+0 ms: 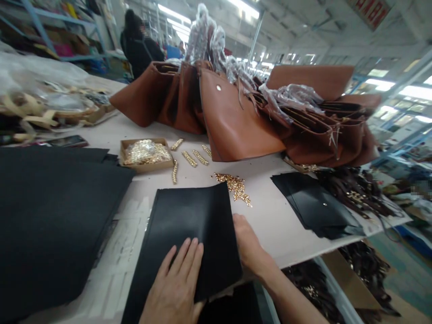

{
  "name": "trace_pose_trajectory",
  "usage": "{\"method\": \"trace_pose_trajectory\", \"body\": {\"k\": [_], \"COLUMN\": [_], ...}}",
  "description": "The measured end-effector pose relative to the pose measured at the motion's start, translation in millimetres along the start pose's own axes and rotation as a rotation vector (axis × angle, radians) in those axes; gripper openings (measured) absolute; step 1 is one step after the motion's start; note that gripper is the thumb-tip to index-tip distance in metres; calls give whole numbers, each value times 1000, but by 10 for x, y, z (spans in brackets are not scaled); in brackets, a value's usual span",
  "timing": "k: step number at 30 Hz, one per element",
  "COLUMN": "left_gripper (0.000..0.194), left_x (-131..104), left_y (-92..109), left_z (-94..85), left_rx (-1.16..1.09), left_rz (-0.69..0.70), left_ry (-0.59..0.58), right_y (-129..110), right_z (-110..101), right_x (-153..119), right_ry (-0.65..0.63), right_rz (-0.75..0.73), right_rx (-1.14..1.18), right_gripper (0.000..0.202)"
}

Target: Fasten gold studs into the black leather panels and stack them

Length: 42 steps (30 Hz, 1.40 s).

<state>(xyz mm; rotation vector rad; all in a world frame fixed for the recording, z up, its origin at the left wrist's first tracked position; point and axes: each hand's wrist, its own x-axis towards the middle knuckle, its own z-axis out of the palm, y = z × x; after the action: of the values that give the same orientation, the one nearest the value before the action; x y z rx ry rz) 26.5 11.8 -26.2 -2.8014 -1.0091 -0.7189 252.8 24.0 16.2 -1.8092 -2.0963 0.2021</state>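
Note:
A black leather panel (192, 207) lies at the front middle of the table, its right edge lifted a little. My left hand (178, 279) rests flat on it with the fingers stretched out. At the panel's right edge is my right hand (248, 243), its fingers curled around that edge and partly hidden behind it. Just beyond the panel is a scattered pile of small gold metal pieces (236, 186). Several gold strips (189, 158) lie beside a cardboard box (148, 167) that holds gold parts in plastic.
Large black sheets (57, 216) are stacked at the left. Brown leather bags (236, 117) with plastic-wrapped handles stand across the back. Black pieces (310, 202) and dark straps (357, 193) lie at the right. A person (140, 47) stands beyond the table.

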Motion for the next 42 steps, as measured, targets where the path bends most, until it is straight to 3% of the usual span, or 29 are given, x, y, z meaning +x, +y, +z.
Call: {"method": "trace_pose_trajectory", "body": {"k": [5, 8, 14, 21, 25, 29, 31, 35, 42], "left_gripper": [70, 65, 66, 65, 63, 65, 64, 61, 57], "left_x": [12, 11, -42, -82, -108, -146, -167, -191, -194], "left_y": [-23, -43, -13, 11, -8, -24, -30, -47, -62], "left_z": [-9, -57, -127, -200, -191, -192, -191, -182, -187], "left_rx": [160, 162, 110, -148, -265, -304, -303, -295, -312], "left_rz": [116, 117, 87, -81, -81, -61, -52, -14, 0], "left_ry": [5, 0, -49, -239, -266, -259, -252, -227, -206], "right_y": [647, 855, 871, 837, 643, 121, -150, -444, -501], "right_z": [-204, -268, -242, -220, -213, -98, -30, 29, 26], "right_x": [-1, 71, 229, 339, 250, 75, 26, 54, 183], "right_ry": [42, -3, -119, -131, -135, -247, -340, -429, -514], "right_rz": [154, 163, 174, 271, 279, 224, 181, 84, 79], "right_rx": [-181, -283, -423, -483, -338, 283, 434, 406, 259], "right_gripper": [22, 22, 25, 23, 23, 26, 22, 16, 18]}}
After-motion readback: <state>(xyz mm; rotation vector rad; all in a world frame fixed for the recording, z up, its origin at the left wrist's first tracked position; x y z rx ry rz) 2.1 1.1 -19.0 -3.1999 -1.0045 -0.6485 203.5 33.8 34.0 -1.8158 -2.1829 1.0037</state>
